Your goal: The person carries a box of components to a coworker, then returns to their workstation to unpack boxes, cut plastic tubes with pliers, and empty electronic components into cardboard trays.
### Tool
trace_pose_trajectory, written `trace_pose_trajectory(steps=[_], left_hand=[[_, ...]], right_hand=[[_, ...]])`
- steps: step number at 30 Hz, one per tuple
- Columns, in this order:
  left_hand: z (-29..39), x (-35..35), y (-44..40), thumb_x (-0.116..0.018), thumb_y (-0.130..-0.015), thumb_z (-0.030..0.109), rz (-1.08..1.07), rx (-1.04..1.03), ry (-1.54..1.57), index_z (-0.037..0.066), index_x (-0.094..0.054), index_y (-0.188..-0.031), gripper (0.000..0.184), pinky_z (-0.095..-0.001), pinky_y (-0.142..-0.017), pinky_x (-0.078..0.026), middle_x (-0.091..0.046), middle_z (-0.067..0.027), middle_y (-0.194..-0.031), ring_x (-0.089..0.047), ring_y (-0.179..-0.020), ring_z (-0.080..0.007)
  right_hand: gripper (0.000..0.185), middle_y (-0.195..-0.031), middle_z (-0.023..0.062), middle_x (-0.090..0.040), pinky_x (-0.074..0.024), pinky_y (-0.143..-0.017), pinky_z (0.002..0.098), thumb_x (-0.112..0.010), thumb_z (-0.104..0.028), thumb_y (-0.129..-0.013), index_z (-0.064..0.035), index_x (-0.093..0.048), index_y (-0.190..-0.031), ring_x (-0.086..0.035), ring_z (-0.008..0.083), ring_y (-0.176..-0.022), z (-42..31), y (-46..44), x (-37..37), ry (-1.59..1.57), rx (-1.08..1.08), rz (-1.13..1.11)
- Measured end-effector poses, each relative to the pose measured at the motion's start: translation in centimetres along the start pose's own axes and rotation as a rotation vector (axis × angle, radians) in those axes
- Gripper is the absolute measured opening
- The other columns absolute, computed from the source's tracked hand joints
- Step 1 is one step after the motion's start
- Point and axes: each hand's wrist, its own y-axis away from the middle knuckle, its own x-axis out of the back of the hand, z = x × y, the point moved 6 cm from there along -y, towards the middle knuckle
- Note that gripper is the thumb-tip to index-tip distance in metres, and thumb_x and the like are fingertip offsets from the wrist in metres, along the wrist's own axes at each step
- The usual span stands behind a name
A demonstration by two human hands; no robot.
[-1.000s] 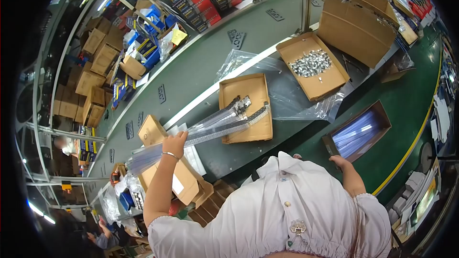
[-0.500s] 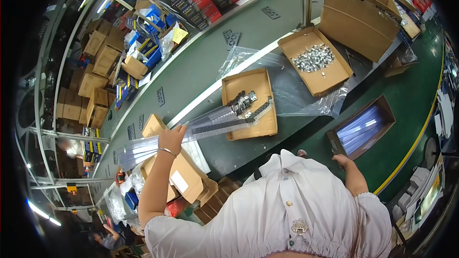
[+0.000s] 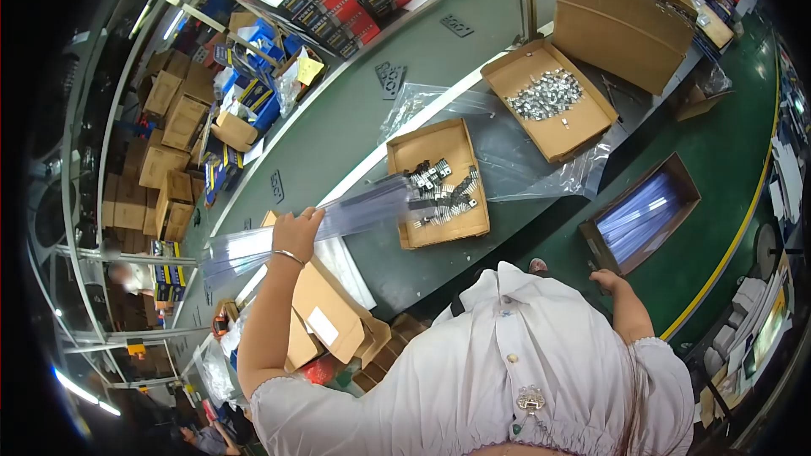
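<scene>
My left hand [image 3: 296, 235] is closed round a bundle of clear plastic tubes [image 3: 359, 207], with a bracelet at the wrist. The right ends of the tubes lie over a shallow cardboard tray [image 3: 469, 148], where small black and metal parts [image 3: 452, 203] are spread in a loose heap. My right hand [image 3: 604, 279] is low on the right, its fingers bent at the near corner of an open box [image 3: 604, 245] of clear tubes [image 3: 646, 209]. Whether it grips the box edge is too small to tell.
Another cardboard tray [image 3: 515, 67] holds small metal parts [image 3: 547, 95] on a plastic sheet [image 3: 515, 173]. A large carton [image 3: 629, 25] stands behind it. An opened carton [image 3: 325, 321] lies left of my body. Metal posts [image 3: 522, 0] rise from the bench. A person [image 3: 207, 437] is at lower left.
The tubes have slid over the tray, and the black and metal parts that filled them now lie loose in it. My left hand has shifted slightly left. My right hand stays by the box.
</scene>
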Motion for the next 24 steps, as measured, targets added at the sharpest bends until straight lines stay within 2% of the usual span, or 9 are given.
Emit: trace_pose_trajectory(steps=[3, 11, 16, 19, 21, 22, 24], left_hand=[[-0.3, 0.6, -0.7, -0.048, -0.067, 0.002, -0.035, 0.005, 0.004, 0.016, -0.049, -0.103, 0.039, -0.0344, -0.064, -0.042, -0.052, -0.0011, -0.101, -0.054, -0.072, -0.0256], [-1.8, 3.1, -2.3, -0.046, -0.066, 0.002, 0.061, -0.017, -0.027, 0.017, -0.048, -0.101, 0.038, -0.0355, -0.063, -0.041, -0.053, 0.0013, -0.098, -0.054, -0.070, -0.0245], [-2.9, 3.7, -2.0, -0.047, -0.065, 0.001, 0.030, -0.004, -0.044, 0.016, -0.049, -0.101, 0.039, -0.0343, -0.063, -0.042, -0.053, 0.0005, -0.099, -0.055, -0.071, -0.0247], [-3.8, 3.3, -1.5, -0.050, -0.063, 0.003, -0.031, 0.014, 0.008, 0.015, -0.049, -0.101, 0.041, -0.0355, -0.065, -0.042, -0.054, -0.0017, -0.099, -0.055, -0.074, -0.0271], [-4.8, 2.8, -1.1, -0.056, -0.058, 0.004, -0.080, 0.172, 0.289, 0.011, -0.049, -0.103, 0.046, -0.0339, -0.069, -0.043, -0.055, -0.0023, -0.098, -0.056, -0.079, -0.0245], [-5.0, 2.5, -1.1, -0.056, -0.058, 0.004, -0.080, 0.176, 0.288, 0.011, -0.049, -0.103, 0.046, -0.0339, -0.069, -0.043, -0.055, -0.0023, -0.098, -0.056, -0.079, -0.0245], [-4.4, 0.9, -1.4, -0.063, -0.055, 0.006, -0.109, 0.080, 1.057, 0.006, -0.045, -0.108, 0.056, -0.0323, -0.075, -0.042, -0.054, -0.0044, -0.099, -0.057, -0.083, -0.0211]], right_hand=[[0.041, -0.073, 0.0085, -0.054, -0.0377, -0.053, 0.0300, -0.057, -0.027, -0.060, 0.0035, -0.056, -0.086, -0.049, 0.0175, -0.061, 0.0, 0.3, -0.1, -0.003, 0.023, 0.010], [0.046, -0.076, 0.0096, -0.055, -0.0399, -0.059, 0.0306, -0.058, -0.031, -0.059, 0.0043, -0.056, -0.088, -0.051, 0.0187, -0.067, 1.3, -1.6, 0.2, 0.116, 0.056, -0.006], [0.048, -0.080, 0.0103, -0.056, -0.0408, -0.063, 0.0310, -0.059, -0.032, -0.057, 0.0037, -0.056, -0.088, -0.052, 0.0194, -0.071, 0.3, -1.6, 0.1, 0.129, 0.058, 0.036], [0.052, -0.084, 0.0105, -0.056, -0.0414, -0.065, 0.0303, -0.060, -0.032, -0.056, 0.0035, -0.053, -0.094, -0.052, 0.0196, -0.075, 0.1, -2.0, -0.3, 0.164, 0.061, 0.034], [0.056, -0.089, 0.0102, -0.055, -0.0416, -0.067, 0.0300, -0.060, -0.031, -0.056, 0.0007, -0.050, -0.101, -0.052, 0.0195, -0.078, 0.7, -2.5, -0.2, 0.149, 0.057, 0.060], [0.056, -0.089, 0.0102, -0.055, -0.0416, -0.067, 0.0300, -0.060, -0.031, -0.056, 0.0007, -0.050, -0.101, -0.052, 0.0195, -0.078, 1.0, -2.6, -0.1, 0.151, 0.061, 0.059], [0.055, -0.095, 0.0095, -0.054, -0.0403, -0.071, 0.0286, -0.060, -0.027, -0.059, -0.0024, -0.047, -0.106, -0.051, 0.0186, -0.082, -0.9, -1.4, 0.6, 0.173, 0.316, 0.117]])
